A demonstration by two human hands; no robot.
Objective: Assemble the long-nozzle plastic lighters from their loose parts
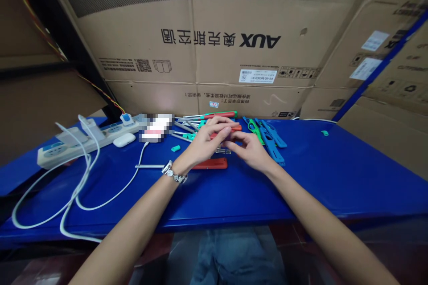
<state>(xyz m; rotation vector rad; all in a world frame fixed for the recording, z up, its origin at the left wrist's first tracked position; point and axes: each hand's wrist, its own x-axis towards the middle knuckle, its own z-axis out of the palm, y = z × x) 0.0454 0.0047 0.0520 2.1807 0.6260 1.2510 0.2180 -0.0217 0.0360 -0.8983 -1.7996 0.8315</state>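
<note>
My left hand (207,140), with a metal watch on its wrist, and my right hand (249,149) meet over the middle of a blue table (334,173). Their fingers are curled and pinch a small clear part (223,150) between them. Under the left hand lies a red flat holder (210,164). A bare metal rod (149,166) lies to its left. Behind the hands lie several screwdrivers with red and green handles (214,116). Blue and green plastic holders (270,140) are piled just right of the right hand.
A white power strip (83,140) with plugs and white cables (76,191) takes up the table's left. A white earbud case (124,140) sits beside it. Small teal caps (175,148) (324,133) lie loose. Large cardboard boxes (214,40) wall the back.
</note>
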